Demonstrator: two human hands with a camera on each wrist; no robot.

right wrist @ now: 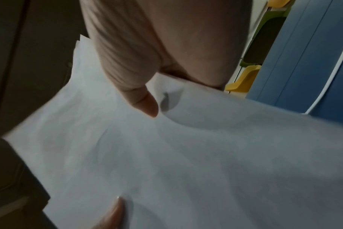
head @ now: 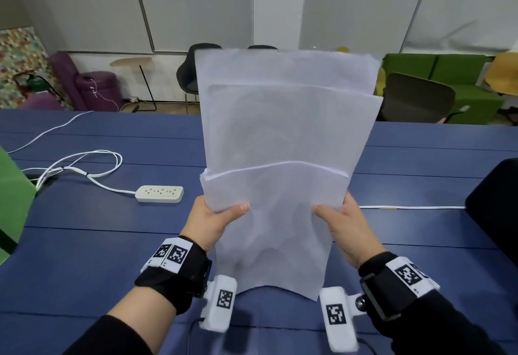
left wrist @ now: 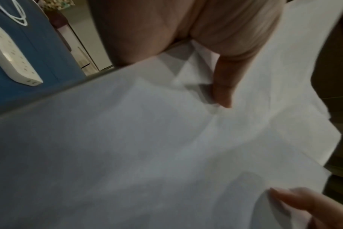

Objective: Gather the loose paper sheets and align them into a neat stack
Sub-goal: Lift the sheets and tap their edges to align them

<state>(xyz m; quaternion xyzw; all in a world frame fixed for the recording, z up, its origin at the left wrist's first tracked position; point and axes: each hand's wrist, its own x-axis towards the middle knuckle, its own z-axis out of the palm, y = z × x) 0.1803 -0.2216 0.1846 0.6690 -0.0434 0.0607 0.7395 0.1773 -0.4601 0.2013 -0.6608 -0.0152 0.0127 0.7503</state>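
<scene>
I hold several white paper sheets (head: 283, 130) upright above the blue table (head: 98, 242). They are staggered, with three top edges showing at different heights. My left hand (head: 215, 220) grips the left edge, thumb on the near face. My right hand (head: 342, 220) grips the right edge the same way. The bottom edge hangs near my wrists. In the left wrist view the paper sheets (left wrist: 147, 155) fill the frame under the thumb of my left hand (left wrist: 223, 86). In the right wrist view the thumb of my right hand (right wrist: 143, 99) presses on the paper sheets (right wrist: 186, 155).
A white power strip (head: 159, 194) with a looped white cable (head: 84, 164) lies on the table's left. A white cord (head: 414, 208) runs to a black object (head: 496, 209) at the right. A green thing (head: 14, 195) stands at the left edge. Chairs and green sofas stand beyond.
</scene>
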